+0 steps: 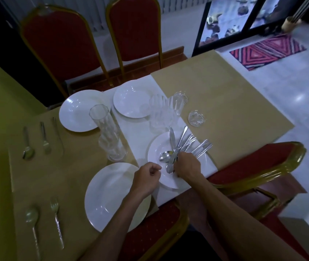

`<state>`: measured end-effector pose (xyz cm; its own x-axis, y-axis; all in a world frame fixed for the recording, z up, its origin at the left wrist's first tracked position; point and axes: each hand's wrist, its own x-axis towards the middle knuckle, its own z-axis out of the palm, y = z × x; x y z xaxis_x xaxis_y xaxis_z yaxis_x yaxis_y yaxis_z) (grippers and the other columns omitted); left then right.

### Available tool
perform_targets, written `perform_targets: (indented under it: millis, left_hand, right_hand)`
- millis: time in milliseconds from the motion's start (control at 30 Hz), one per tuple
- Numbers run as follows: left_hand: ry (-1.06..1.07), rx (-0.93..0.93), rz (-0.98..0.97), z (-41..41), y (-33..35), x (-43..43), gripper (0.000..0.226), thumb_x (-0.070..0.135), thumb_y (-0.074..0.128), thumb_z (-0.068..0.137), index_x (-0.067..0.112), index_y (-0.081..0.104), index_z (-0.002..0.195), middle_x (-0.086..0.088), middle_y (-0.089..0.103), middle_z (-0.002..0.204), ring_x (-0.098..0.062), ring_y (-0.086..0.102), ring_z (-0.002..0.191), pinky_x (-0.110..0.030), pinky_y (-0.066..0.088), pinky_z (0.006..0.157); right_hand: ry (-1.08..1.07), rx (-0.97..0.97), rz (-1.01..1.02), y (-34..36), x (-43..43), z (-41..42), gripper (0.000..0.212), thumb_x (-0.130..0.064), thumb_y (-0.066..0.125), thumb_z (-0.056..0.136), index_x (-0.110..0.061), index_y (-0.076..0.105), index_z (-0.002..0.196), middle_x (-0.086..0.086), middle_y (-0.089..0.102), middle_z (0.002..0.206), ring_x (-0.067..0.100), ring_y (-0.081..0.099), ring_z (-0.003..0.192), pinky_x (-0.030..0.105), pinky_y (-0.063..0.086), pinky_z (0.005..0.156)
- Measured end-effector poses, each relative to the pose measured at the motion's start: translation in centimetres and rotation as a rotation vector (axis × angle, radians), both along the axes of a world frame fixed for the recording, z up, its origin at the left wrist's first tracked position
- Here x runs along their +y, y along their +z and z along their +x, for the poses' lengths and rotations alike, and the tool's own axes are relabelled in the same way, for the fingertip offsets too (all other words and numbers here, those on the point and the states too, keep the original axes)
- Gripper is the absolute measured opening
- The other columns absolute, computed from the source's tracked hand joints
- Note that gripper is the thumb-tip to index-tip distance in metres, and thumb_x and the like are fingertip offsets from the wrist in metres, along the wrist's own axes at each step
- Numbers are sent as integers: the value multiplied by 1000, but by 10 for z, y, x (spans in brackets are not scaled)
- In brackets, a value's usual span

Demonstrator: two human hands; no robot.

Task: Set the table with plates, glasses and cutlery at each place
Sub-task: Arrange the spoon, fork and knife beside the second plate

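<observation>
Four plates (131,102) sit on our worktop (225,95). Our right hand (187,164) grips cutlery (187,142) piled on the right plate (155,146). Our left hand (147,176) hovers beside it, fingers curled, holding nothing. Glasses (110,132) stand mid-worktop.

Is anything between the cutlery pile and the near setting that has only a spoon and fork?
Yes: the near plate lies flat between the cutlery pile and that fork, with the left hand over its right rim. The right hand grips pieces in the pile; lifting them over should clear it.
</observation>
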<state>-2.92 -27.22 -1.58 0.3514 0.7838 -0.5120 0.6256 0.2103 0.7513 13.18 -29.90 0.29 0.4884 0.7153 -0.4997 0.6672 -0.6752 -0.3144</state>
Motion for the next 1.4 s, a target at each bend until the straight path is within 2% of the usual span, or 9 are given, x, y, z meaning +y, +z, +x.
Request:
perform_targets:
  millis: [133,233,300,467,633,800,1033,1167,1400]
  left_hand:
    - [35,13,-13,-4,-1,2,17,21,59,88,34,68,96,12,69,95,-6,66,89,-24,51,81]
    - [43,0,-21,-5,0,2,16,22,59,88,33,68,97,11,69,94,-6,65,88,-22,50,78]
    - [34,-10,-22,-7,1,3,16,24,59,88,33,68,98,10,69,94,-6,65,88,-22,50,78]
    - [24,-36,-5,-32,-1,3,16,24,58,92,32,67,103,11,69,96,-4,66,88,-19,50,73]
    - [84,-79,19,-69,-8,-7,14,23,62,92,34,69,99,12,71,97,-3,66,90,-21,52,81]
    - [181,-132,41,-108,-5,-13,16,14,60,94,26,69,99,9,73,93,-2,69,79,-11,50,66]
    - [286,-185,107,-161,-5,-6,20,11,61,92,29,70,94,16,72,90,-5,70,80,-26,56,79]
    - [333,-148,105,-197,-5,-6,24,9,58,90,30,70,88,9,71,83,-15,68,76,-34,54,75]
    - [379,166,133,-297,-7,6,17,5,57,87,18,68,90,0,69,91,-17,65,86,-19,43,65]
  right_hand:
    - [41,0,-29,7,9,2,12,-7,58,83,-14,67,79,12,72,99,34,68,98,36,51,76]
    - [0,56,-38,8,16,4,34,-9,67,78,-23,49,52,3,69,74,23,68,73,26,44,59]
    - [-20,111,-47,6,18,5,35,-13,72,77,-21,51,49,-4,58,57,14,57,54,24,40,47]
    - [14,205,-38,-4,14,7,11,-24,79,67,-14,76,67,3,73,65,21,72,63,39,63,62]
    - [-76,210,-7,0,-3,5,30,-24,78,78,-18,64,52,-3,60,40,7,54,31,20,46,39]
    - [-130,180,73,23,-21,-11,28,-24,68,86,-7,69,64,4,66,49,12,60,38,22,46,42]
    - [-222,364,420,78,-45,-94,24,-22,70,91,-5,64,75,9,65,54,16,63,44,31,50,49]
    - [-82,451,472,94,-41,-151,19,-26,70,92,-13,65,78,3,69,60,14,66,52,35,57,58]
    - [262,518,296,57,-10,-250,15,-20,67,91,-11,63,79,2,71,63,15,70,58,36,61,64]
